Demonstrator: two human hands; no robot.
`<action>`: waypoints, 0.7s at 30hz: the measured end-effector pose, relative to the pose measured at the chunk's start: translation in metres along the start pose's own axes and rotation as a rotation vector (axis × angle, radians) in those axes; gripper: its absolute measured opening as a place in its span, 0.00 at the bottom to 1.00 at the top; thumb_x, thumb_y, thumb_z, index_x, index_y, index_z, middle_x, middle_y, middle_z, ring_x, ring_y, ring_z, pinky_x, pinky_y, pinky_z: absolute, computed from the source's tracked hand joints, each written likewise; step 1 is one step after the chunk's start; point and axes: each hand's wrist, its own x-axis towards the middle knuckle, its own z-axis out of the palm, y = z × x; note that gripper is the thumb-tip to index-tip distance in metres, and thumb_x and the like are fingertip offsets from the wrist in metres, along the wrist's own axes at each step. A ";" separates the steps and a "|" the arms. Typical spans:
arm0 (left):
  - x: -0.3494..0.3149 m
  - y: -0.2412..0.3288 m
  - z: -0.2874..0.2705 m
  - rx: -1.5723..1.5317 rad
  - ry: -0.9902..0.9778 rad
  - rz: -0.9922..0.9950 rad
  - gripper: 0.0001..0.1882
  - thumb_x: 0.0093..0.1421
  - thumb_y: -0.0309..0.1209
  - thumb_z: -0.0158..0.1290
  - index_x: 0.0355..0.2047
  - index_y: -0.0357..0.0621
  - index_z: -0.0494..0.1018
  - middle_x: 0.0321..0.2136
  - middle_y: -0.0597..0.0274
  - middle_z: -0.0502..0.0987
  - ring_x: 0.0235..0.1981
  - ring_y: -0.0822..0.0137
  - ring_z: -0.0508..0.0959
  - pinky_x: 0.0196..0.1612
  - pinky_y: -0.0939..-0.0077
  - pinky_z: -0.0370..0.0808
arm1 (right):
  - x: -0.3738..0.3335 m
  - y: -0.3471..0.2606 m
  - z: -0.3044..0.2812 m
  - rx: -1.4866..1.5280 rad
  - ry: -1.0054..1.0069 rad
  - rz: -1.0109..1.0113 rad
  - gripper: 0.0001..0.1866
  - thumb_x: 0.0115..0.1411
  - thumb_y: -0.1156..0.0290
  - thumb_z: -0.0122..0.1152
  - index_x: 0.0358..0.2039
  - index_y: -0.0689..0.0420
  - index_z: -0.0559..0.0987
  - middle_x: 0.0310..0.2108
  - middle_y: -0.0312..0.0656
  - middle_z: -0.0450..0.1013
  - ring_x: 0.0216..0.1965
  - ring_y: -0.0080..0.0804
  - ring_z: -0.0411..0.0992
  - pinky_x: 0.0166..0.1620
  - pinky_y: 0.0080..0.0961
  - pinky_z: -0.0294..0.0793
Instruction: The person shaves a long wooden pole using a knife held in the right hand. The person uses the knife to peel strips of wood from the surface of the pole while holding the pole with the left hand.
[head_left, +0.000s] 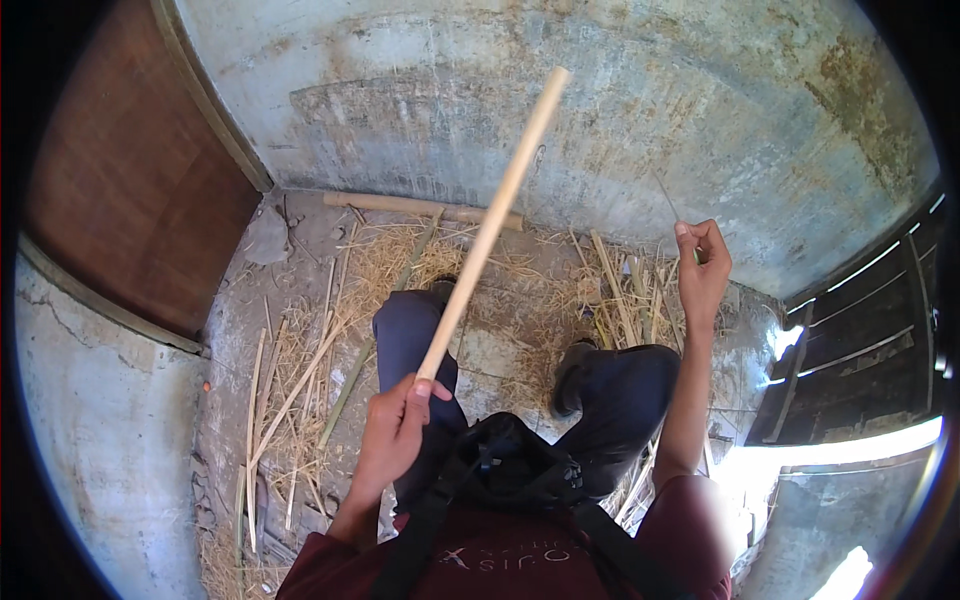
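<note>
My left hand (395, 428) is closed round the lower end of a long, pale, smooth stick (498, 210), bamboo or wood. The stick slants up and to the right in front of me, its far end in the air before the wall. Off to the right, my right hand (705, 270) is raised, thumb and fingers pinched on a thin, narrow grey strip (666, 195) that points up and left. Whether that strip is a blade or a sliver cannot be told; a bit of green shows by the fingers. The strip and the stick are well apart.
Straw-like shavings (395, 250) and split bamboo strips (300, 390) litter the floor on both sides of my legs. A bamboo pole (380, 205) lies along the stained wall (420, 120). A brown door (130, 160) is at left, dark slats (850, 350) at right.
</note>
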 end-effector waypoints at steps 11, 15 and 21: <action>0.048 -0.007 0.021 -0.417 -0.293 -0.178 0.23 0.85 0.46 0.40 0.43 0.38 0.73 0.19 0.76 0.60 0.15 0.84 0.56 0.16 0.82 0.57 | 0.004 -0.067 0.054 0.809 -0.325 0.472 0.26 0.72 0.63 0.70 0.65 0.57 0.73 0.26 0.31 0.75 0.19 0.08 0.54 0.22 0.16 0.49; 0.064 -0.003 0.031 -0.370 -0.346 -0.122 0.23 0.85 0.45 0.40 0.43 0.37 0.74 0.18 0.76 0.60 0.14 0.83 0.57 0.17 0.83 0.58 | -0.005 -0.077 0.081 0.712 -0.364 0.403 0.29 0.71 0.61 0.71 0.66 0.56 0.72 0.32 0.37 0.85 0.19 0.08 0.56 0.23 0.15 0.51; 0.080 -0.003 0.034 -0.151 -0.395 -0.018 0.24 0.85 0.44 0.40 0.44 0.36 0.76 0.18 0.72 0.67 0.14 0.81 0.64 0.19 0.81 0.63 | -0.025 -0.085 0.094 0.750 -0.344 0.425 0.25 0.71 0.64 0.72 0.63 0.56 0.75 0.33 0.33 0.85 0.19 0.07 0.57 0.23 0.14 0.51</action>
